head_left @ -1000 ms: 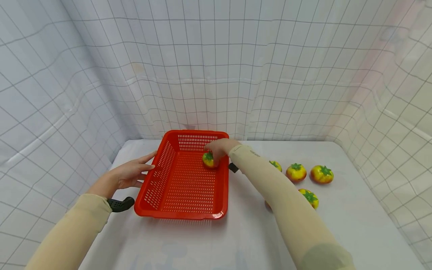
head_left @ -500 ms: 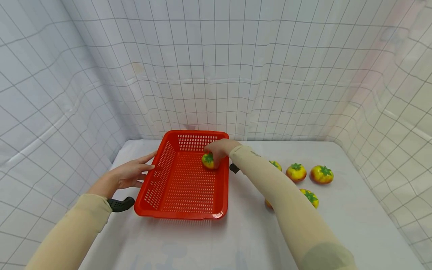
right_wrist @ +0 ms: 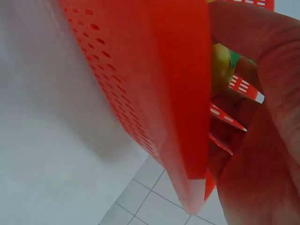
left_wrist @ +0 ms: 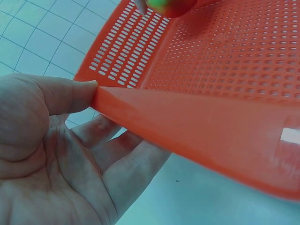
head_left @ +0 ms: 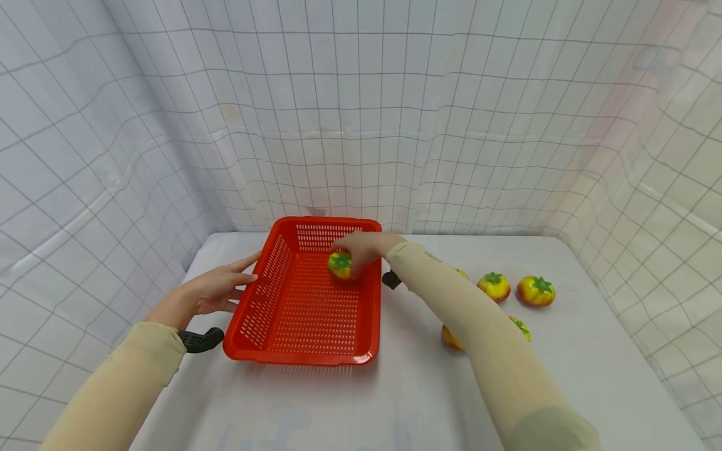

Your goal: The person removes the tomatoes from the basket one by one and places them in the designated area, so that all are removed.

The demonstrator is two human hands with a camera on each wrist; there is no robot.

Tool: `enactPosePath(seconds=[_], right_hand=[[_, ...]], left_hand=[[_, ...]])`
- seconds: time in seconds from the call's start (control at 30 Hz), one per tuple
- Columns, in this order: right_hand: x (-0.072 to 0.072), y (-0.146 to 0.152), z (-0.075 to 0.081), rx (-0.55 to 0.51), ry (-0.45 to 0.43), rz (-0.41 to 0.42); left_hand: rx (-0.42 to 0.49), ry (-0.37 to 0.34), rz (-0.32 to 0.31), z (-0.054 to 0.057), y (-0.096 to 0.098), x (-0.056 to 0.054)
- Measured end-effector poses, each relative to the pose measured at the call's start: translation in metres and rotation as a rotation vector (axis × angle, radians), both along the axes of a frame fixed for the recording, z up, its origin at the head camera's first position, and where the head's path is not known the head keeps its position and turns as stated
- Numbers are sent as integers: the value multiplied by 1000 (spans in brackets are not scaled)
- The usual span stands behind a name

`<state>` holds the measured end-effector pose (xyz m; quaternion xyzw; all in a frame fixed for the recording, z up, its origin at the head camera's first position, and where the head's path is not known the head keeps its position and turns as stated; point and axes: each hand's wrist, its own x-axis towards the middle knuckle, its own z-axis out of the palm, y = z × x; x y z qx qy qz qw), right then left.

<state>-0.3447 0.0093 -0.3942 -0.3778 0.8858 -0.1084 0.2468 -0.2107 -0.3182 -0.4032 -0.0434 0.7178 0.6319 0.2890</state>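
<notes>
A red plastic basket with slotted walls stands on the table. My left hand holds its left side: in the left wrist view the thumb lies on the rim and the other fingers reach under it. Inside the basket, near the back right, my right hand grips a yellow-red tomato with a green leafy top. The right wrist view shows part of this tomato between thumb and fingers, beyond the basket wall. Whether it touches the basket floor cannot be told.
More tomatoes lie on the white table to the right: one tomato farthest right, another beside it, others partly hidden by the right sleeve. A white gridded curtain surrounds the table's back and sides.
My right hand and its tomato have shifted slightly left inside the basket. The left hand and basket stay nearly where they were.
</notes>
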Motion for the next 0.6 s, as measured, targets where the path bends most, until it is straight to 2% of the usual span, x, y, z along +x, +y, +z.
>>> enactPosePath(seconds=[0.1,0.37,0.6], right_hand=[[2,3,3,-35,-11,6],[6,8,10,-120,-105,26],[11,12,14,-155,-170,43]], left_hand=[[-1,0,1,-1,0,0],[-4,1,1,1,1,0],[3,0,-8,2,1,1]])
